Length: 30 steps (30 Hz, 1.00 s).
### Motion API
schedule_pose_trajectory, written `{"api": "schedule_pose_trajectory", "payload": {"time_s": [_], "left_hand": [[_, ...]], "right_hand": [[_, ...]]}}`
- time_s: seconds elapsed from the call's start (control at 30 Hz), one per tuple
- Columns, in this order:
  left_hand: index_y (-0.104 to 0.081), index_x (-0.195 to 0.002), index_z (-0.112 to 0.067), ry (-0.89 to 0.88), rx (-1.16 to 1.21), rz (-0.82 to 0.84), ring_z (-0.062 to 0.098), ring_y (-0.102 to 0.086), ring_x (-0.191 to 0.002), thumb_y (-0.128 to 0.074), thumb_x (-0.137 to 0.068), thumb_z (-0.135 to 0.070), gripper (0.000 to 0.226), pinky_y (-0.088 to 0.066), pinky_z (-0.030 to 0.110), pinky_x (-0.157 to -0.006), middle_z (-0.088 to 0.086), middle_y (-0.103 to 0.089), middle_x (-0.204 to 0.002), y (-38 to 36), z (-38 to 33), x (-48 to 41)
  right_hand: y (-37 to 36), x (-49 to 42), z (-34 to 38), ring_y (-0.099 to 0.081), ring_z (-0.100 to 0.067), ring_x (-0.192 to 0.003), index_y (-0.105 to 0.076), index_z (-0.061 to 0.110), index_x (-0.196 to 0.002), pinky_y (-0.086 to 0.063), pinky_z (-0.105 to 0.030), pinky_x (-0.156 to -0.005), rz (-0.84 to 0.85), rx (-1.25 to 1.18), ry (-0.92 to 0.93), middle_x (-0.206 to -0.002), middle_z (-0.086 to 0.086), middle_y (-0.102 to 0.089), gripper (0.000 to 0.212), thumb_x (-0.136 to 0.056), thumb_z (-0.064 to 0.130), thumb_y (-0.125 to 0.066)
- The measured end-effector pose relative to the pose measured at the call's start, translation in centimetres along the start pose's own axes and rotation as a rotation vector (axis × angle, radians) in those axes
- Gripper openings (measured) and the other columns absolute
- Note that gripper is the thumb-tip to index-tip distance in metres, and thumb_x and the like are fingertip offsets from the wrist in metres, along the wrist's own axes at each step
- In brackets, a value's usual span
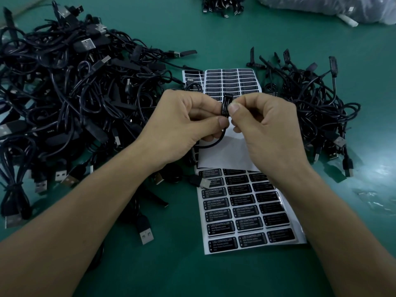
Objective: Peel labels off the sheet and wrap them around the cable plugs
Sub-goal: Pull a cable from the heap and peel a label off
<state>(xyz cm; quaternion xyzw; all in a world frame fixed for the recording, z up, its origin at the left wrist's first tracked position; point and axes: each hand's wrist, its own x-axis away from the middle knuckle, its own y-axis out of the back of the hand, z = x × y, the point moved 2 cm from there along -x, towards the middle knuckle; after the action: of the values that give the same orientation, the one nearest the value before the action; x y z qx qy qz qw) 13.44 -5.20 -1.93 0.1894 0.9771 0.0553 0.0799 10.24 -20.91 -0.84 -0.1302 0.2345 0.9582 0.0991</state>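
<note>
Forearms reached in bare from the near edge over the green surface (150, 264). Between them lay the label sheet (246, 211), three black labels across, each printed LED CONTROLLER, with its farther part bare white backing. A USB connector (200, 181) from a loose lead rested on the sheet's left edge.

Above the bare backing the two hands met. The left hand (182, 123) had its grip clamped on the cable plug (226, 97), thumb at the lower end and fingers curled behind, holding it roughly upright. The right hand (263, 125) pinched the same plug from the right, its thumb tip pressed against the label (224, 108), which ran lengthwise along the plug with its white lettering facing the camera. How far round the plug the label reached could not be told. The plug's thin black cable (214, 143) looped down under the left palm.

Beyond the hands a second sheet (231, 82) lay partly hidden by them, covered with labels where it showed. A large tangled pile of black cables (64, 93) filled the left side, and a smaller pile (310, 99) sat to the right. Farthest off, another bundle (222, 7) and a clear plastic bag (321, 7) lay at the far edge.
</note>
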Motion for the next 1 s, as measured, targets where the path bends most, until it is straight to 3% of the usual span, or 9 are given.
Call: {"api": "schedule_pose_trajectory", "payload": {"time_s": [0.37, 0.8, 1.0], "left_hand": [[-0.076, -0.090, -0.011, 0.006, -0.010, -0.006, 0.009, -0.071, -0.067, -0.080, -0.081, 0.001, 0.016, -0.060, 0.023, -0.069, 0.003, -0.077, -0.077, -0.01, -0.11, 0.01], [-0.075, -0.092, -0.008, 0.034, 0.002, -0.003, 0.009, -0.070, -0.068, -0.080, -0.080, 0.001, 0.016, -0.058, 0.021, -0.066, 0.007, -0.078, -0.081, 0.00, -0.12, 0.06], [-0.075, -0.088, -0.012, 0.030, 0.012, 0.005, 0.006, -0.070, -0.066, -0.079, -0.080, 0.003, 0.018, -0.056, 0.019, -0.063, 0.000, -0.077, -0.075, 0.03, -0.29, 0.10]], "right_hand": [[-0.07, 0.04, 0.17, -0.061, 0.000, -0.066, -0.064, 0.033, -0.076, -0.051, -0.017, -0.067, 0.002, -0.007, 0.021, -0.066, 0.023, -0.064, 0.025, -0.096, 0.018, -0.063], [-0.05, 0.11, 0.30, -0.062, -0.001, -0.068, -0.063, 0.035, -0.077, -0.054, -0.021, -0.070, 0.025, 0.007, 0.045, -0.066, 0.023, -0.063, 0.026, -0.097, 0.018, -0.063], [-0.08, 0.13, 0.34, -0.061, -0.003, -0.068, -0.062, 0.034, -0.077, -0.055, -0.023, -0.071, 0.032, 0.010, 0.042, -0.066, 0.021, -0.063, 0.027, -0.097, 0.017, -0.062]]}}
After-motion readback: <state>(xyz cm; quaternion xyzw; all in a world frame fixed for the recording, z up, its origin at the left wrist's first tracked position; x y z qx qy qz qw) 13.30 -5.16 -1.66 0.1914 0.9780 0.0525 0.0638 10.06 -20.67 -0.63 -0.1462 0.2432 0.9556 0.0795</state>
